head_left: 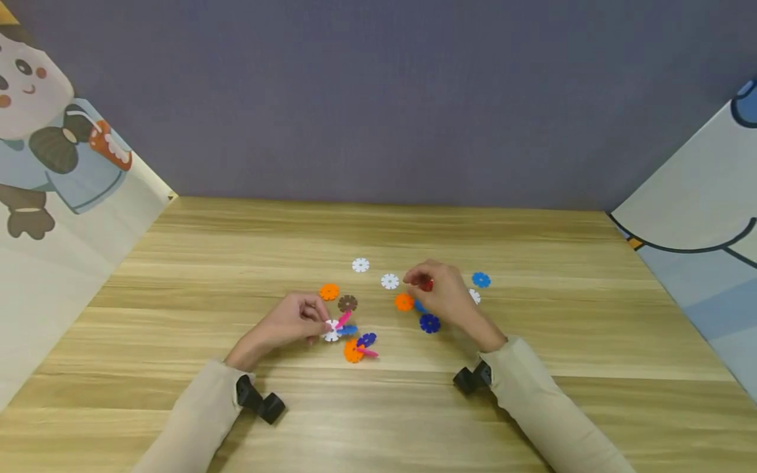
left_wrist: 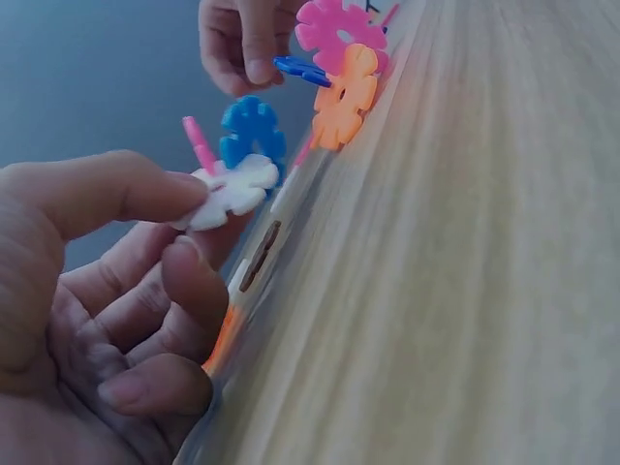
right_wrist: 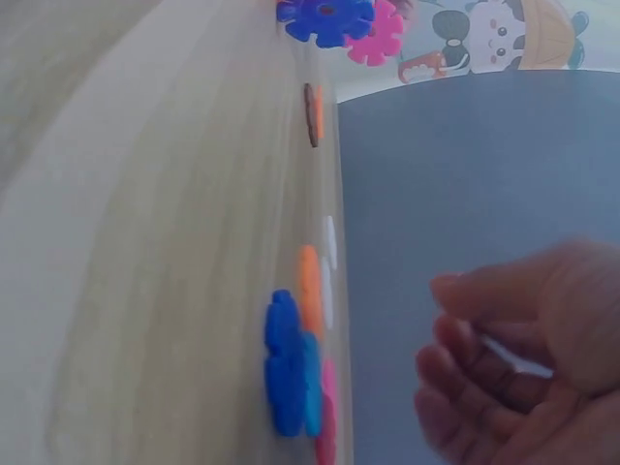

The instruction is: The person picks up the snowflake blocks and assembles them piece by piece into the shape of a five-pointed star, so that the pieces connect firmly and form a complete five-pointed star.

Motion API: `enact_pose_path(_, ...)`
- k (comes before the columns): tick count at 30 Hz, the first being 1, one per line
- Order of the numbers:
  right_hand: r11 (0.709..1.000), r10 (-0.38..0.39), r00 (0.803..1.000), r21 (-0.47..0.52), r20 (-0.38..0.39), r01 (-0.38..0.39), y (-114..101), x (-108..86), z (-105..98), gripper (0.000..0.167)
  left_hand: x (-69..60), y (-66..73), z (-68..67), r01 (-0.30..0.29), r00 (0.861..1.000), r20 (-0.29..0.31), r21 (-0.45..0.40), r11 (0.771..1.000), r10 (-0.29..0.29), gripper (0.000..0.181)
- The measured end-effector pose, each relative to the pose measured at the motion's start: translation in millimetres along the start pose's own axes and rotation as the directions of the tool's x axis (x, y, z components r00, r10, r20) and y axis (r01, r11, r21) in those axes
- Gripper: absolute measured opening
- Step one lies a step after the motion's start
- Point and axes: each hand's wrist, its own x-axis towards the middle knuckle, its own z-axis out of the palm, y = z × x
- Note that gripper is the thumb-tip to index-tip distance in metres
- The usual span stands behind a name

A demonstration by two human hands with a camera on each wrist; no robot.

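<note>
My left hand (head_left: 296, 322) pinches a white notched disc (head_left: 332, 330) between thumb and fingers; a pink disc (head_left: 344, 320) and a light blue disc (head_left: 349, 330) are joined to it. In the left wrist view the white disc (left_wrist: 232, 191) lies under the index finger. Just right of it, an orange disc (head_left: 353, 351) joined with dark blue (head_left: 367, 339) and pink (head_left: 368, 353) discs stands on the table. My right hand (head_left: 440, 292) hovers over a red disc (head_left: 427, 285), fingers loosely bent; the right wrist view shows nothing in its fingers (right_wrist: 455, 291).
Loose discs lie around on the wooden table (head_left: 378, 420): white (head_left: 361, 265), white (head_left: 389, 281), orange (head_left: 329, 292), brown (head_left: 347, 303), orange (head_left: 405, 301), dark blue (head_left: 430, 323) and light blue (head_left: 481, 280). A grey panel (head_left: 378, 105) stands behind.
</note>
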Motion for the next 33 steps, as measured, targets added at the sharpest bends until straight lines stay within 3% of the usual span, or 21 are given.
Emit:
enact_pose_path(7,0.997,0.081,0.994,-0.019,0.069,-0.079,2.8,0.3,4.9,0.01,0.6,3.7,3.1,0.014,0.999,0.029,0.127,0.992,-0.018,0.013)
enact_pose_path(14,0.996,0.08,0.993,-0.033,0.087,-0.078,2.1,1.9,4.2,0.012,4.4,8.0,6.3,-0.066,0.998,0.016,0.334,0.94,0.065,0.006)
enact_pose_path(25,0.998,0.063,0.992,-0.037,0.105,-0.059,4.2,5.5,7.4,0.011,1.6,16.3,-0.4,-0.05,0.998,0.046,0.448,0.893,0.033,0.003)
enact_pose_path(28,0.998,0.059,0.992,-0.033,0.11,-0.055,4.2,6.3,7.6,0.011,4.0,18.0,-4.5,-0.069,0.998,0.038,0.46,0.885,0.058,0.005)
enact_pose_path(33,0.998,0.063,0.991,-0.031,0.119,-0.06,4.6,6.7,7.8,0.012,14.9,20.0,-5.3,-0.085,0.993,-0.03,0.477,0.875,0.112,0.006)
